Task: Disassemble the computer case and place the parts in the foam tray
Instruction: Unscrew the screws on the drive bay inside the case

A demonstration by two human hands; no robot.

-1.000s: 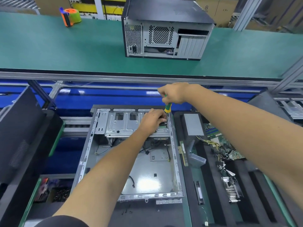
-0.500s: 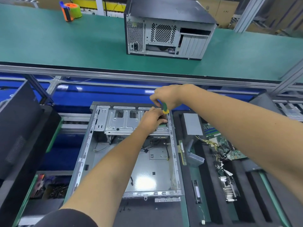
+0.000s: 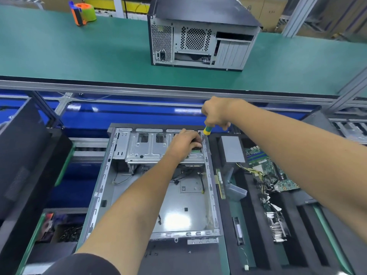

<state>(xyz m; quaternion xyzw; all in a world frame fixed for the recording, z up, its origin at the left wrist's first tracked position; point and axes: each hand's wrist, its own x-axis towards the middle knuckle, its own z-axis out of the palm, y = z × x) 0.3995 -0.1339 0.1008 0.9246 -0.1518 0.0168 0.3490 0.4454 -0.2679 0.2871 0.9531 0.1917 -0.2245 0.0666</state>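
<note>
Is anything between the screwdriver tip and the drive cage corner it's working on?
Nothing visible blocks it. The right hand holds the screwdriver angled down to the drive cage's right corner; the left hand rests beside the tip, fingers hiding the contact point.

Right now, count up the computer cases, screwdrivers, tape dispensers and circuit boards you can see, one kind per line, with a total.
Computer cases: 2, the open case being worked on and the closed case on the green belt.
Screwdrivers: 1, the screwdriver gripped by the right hand.
Tape dispensers: 1, the tape dispenser.
Circuit boards: 1, the motherboard in the foam tray.
Total: 5
</note>
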